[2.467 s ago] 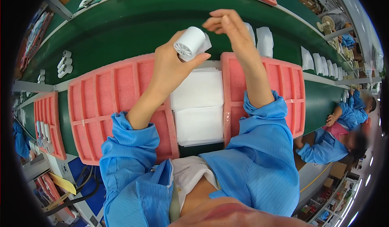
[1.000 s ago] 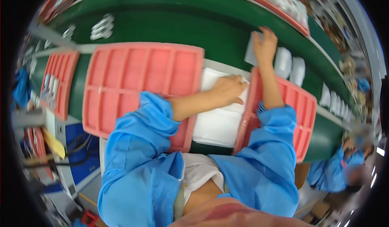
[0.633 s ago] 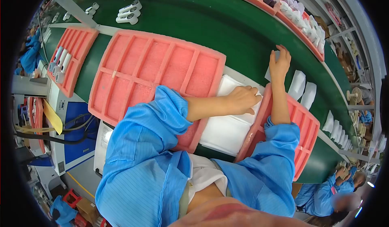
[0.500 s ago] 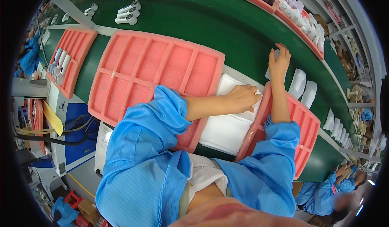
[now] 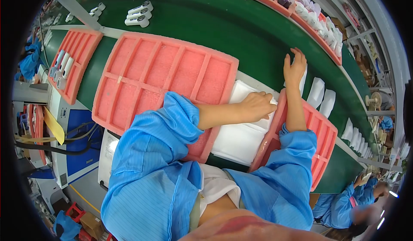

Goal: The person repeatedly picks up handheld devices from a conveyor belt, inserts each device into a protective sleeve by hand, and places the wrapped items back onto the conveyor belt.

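Observation:
My left hand [image 5: 257,106], its fingers curled together, rests on the upper stack of white sleeves [image 5: 243,92] and pinches the top one near its right edge. Further right, my right hand [image 5: 295,66] is raised over the green bench with its fingers apart, beside a white wrapped piece [image 5: 303,82] partly hidden behind it. Two more white wrapped pieces [image 5: 316,92] stand to its right. A lower stack of white sleeves [image 5: 238,143] lies between the large pink foam tray [image 5: 142,79] and the right pink foam tray [image 5: 318,131].
Several white devices [image 5: 139,13] lie on the green bench [image 5: 193,17] at the upper left. A small pink tray [image 5: 81,56] holds a few devices. Wrapped items fill pink trays on the upper shelf [image 5: 318,23]. Co-workers in blue [image 5: 340,208] are at the lower right.
The white device my left hand held is gone from it; that hand moved down onto the sleeves. My right hand moved right along the bench and now lies apart from the wrapped piece. The view turned.

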`<act>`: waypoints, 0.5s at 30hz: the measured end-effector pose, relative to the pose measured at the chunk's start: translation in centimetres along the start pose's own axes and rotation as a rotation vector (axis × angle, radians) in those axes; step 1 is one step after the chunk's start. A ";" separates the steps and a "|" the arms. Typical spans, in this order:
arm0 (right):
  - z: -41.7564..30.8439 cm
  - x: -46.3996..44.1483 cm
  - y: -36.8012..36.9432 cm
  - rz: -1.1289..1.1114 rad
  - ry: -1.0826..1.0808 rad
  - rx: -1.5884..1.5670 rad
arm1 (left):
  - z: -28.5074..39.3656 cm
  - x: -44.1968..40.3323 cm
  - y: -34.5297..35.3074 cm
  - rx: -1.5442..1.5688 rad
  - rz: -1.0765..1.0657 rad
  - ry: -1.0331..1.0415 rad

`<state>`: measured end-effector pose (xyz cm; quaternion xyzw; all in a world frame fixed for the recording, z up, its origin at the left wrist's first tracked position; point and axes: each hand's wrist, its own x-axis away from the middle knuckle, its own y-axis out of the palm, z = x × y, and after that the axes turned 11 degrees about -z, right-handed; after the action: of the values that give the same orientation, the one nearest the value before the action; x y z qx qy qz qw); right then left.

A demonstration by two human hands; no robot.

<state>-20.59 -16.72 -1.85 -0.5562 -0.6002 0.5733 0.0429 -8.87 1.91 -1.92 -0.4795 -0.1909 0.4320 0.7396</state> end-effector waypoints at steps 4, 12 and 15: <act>-0.2 -0.1 -0.1 -0.017 0.011 0.001 | 0.1 0.1 -0.3 0.009 0.019 0.007; -0.2 -0.1 -0.3 -0.027 0.005 -0.003 | 0.5 0.1 -0.6 -0.002 -0.007 -0.011; -0.1 -0.1 -0.2 -0.026 0.008 0.002 | 0.2 -0.1 0.0 0.001 0.000 -0.008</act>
<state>-20.56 -16.67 -1.63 -0.5507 -0.6064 0.5711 0.0535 -9.09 1.99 -1.82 -0.4777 -0.1935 0.4341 0.7389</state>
